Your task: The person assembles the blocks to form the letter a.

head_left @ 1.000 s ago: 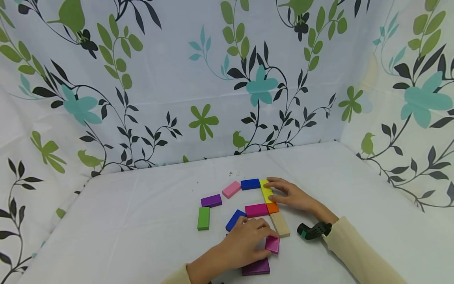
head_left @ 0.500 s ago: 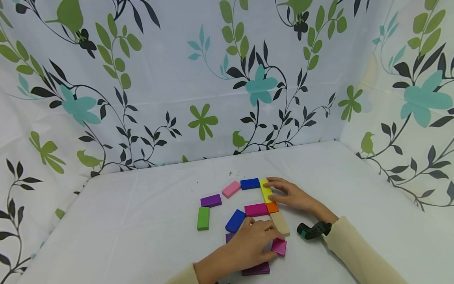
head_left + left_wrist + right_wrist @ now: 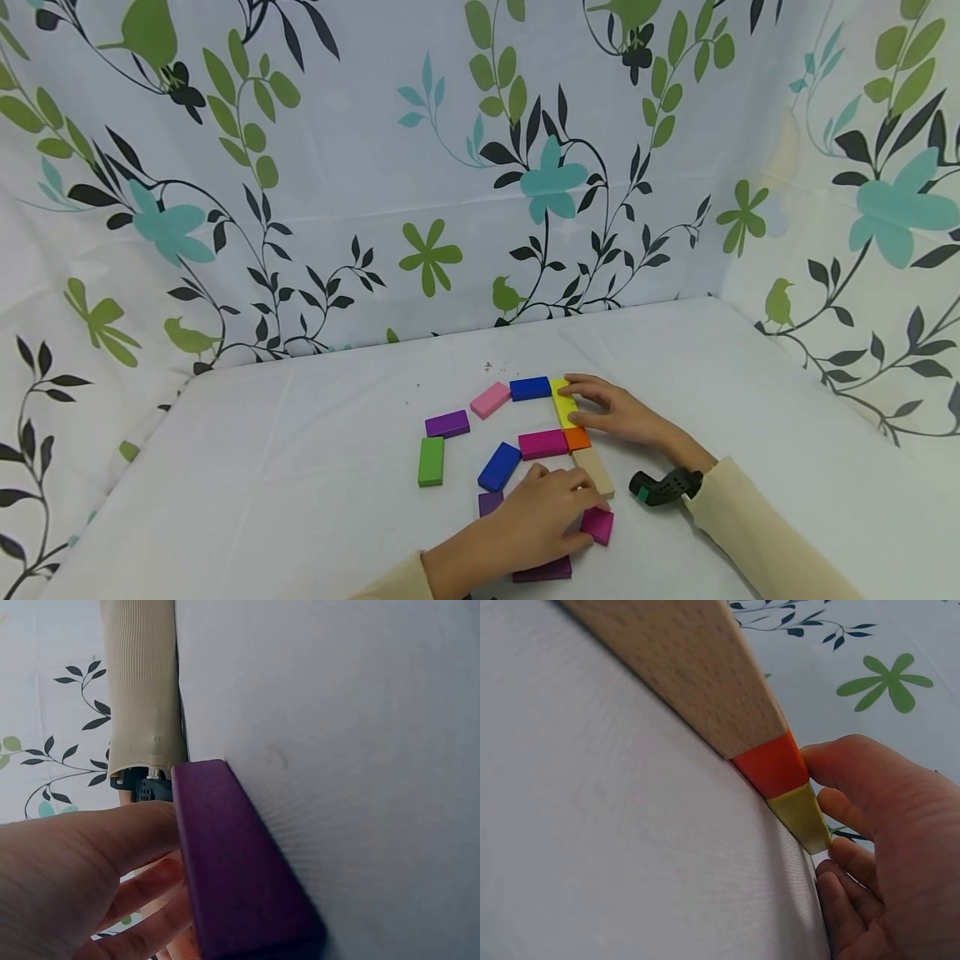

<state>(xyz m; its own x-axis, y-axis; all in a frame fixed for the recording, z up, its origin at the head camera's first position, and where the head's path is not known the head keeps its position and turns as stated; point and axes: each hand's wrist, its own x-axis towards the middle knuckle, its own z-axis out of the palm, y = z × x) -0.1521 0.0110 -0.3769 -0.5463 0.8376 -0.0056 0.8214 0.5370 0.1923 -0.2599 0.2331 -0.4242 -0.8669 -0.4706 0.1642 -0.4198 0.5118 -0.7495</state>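
Head view: the left hand (image 3: 542,515) pinches a small magenta rectangular block (image 3: 599,527) near a pale bare-wood block (image 3: 595,472); the right hand (image 3: 621,415), relaxed, touches a yellow rectangular block (image 3: 563,408).

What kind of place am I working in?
Probably a screened-off tabletop workspace: a white table, leaf-and-bird-print fabric hanging behind and beside it, and colored blocks laid out on top.

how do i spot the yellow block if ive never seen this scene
On the white table lie coloured blocks. On their right side, the person's right hand touches the yellow block. It lies between a blue block at its far end and an orange block at its near end, and is the only yellow one in sight.
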